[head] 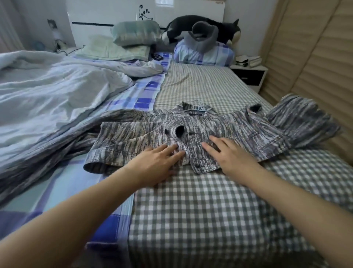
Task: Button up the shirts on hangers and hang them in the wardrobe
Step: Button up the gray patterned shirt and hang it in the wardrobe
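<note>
The striped shirt [191, 134] is lying front-up on the checked bedsheet [210, 200], its hanger hook [196, 104] poking from the collar, while the left hand [156, 164] and right hand [229, 155] are resting flat with fingers extended beside the placket, likely steadying it for buttoning.

No readable text anywhere. The dark neck label [194, 114] inside the shirt [152, 132] collar is too small and blurred to read. Small red mark at the headboard [114, 17] top right corner [217, 2] is illegible. Black flower decal [144, 12] on the headboard is a graphic, not lettering.
</note>
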A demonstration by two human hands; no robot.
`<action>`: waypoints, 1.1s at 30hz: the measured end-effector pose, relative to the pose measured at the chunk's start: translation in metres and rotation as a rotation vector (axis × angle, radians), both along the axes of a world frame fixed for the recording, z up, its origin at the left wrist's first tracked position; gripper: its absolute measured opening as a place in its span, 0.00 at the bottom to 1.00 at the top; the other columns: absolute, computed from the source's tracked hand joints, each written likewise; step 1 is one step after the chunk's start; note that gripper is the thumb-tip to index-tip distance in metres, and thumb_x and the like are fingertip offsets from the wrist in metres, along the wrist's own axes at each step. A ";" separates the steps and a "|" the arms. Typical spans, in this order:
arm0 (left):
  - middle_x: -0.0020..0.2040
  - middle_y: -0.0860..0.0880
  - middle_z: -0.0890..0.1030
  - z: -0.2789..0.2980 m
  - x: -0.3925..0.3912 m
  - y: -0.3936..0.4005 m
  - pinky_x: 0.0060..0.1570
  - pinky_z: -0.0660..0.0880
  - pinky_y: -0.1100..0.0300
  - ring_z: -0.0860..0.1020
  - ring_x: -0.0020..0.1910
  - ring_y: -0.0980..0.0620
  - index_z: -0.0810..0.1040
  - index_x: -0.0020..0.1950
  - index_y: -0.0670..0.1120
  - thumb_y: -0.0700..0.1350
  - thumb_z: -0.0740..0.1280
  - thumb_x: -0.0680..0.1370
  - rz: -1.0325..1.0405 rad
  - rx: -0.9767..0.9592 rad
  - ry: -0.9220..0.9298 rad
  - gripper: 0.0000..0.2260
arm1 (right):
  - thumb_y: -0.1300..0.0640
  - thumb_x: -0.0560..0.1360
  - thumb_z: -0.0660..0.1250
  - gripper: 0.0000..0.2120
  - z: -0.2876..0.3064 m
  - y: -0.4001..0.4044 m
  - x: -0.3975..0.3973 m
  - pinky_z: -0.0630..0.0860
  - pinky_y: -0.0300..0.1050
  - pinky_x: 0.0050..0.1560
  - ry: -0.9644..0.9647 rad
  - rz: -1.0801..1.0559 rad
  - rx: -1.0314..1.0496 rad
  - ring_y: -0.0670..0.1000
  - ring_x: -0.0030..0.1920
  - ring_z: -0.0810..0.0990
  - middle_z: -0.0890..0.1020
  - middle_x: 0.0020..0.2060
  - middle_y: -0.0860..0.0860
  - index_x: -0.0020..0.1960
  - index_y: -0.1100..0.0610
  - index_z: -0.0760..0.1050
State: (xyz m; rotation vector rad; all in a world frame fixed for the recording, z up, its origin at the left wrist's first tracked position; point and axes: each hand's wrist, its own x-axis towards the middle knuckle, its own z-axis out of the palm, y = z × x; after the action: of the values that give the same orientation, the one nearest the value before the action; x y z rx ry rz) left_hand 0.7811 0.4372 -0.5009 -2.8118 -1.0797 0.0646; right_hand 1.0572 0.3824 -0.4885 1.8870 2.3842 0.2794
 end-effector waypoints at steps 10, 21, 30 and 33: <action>0.75 0.59 0.71 0.069 -0.010 -0.058 0.53 0.82 0.49 0.83 0.59 0.49 0.66 0.78 0.64 0.29 0.61 0.75 0.003 0.121 -0.265 0.38 | 0.74 0.73 0.61 0.34 0.084 -0.051 0.007 0.80 0.49 0.51 0.064 0.050 0.138 0.53 0.53 0.81 0.84 0.52 0.47 0.69 0.43 0.78; 0.61 0.57 0.76 0.017 0.009 -0.104 0.54 0.80 0.54 0.81 0.50 0.56 0.67 0.74 0.62 0.52 0.64 0.83 0.339 -0.523 -0.763 0.20 | 0.40 0.80 0.65 0.29 0.048 -0.099 -0.047 0.75 0.53 0.68 0.459 -0.141 -0.492 0.50 0.67 0.74 0.67 0.73 0.46 0.77 0.46 0.63; 0.47 0.57 0.79 -0.009 0.028 -0.091 0.45 0.80 0.54 0.79 0.42 0.59 0.70 0.64 0.55 0.55 0.70 0.80 0.628 -0.427 -1.018 0.16 | 0.45 0.77 0.71 0.37 0.000 -0.083 -0.087 0.66 0.53 0.71 0.524 -0.355 -0.179 0.53 0.72 0.63 0.62 0.73 0.49 0.79 0.49 0.56; 0.43 0.56 0.79 -0.002 0.031 -0.087 0.43 0.80 0.51 0.78 0.41 0.57 0.72 0.55 0.53 0.58 0.71 0.78 0.658 -0.382 -1.015 0.13 | 0.57 0.79 0.67 0.12 0.010 -0.082 -0.082 0.74 0.38 0.46 0.629 -0.377 -0.096 0.43 0.48 0.76 0.77 0.53 0.44 0.62 0.49 0.73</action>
State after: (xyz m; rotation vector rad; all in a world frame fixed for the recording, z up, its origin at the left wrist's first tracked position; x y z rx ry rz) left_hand 0.8125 0.3498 -0.5027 -2.5817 -2.3436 -1.3288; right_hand 0.9750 0.3001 -0.4785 2.6008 2.2038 -0.5208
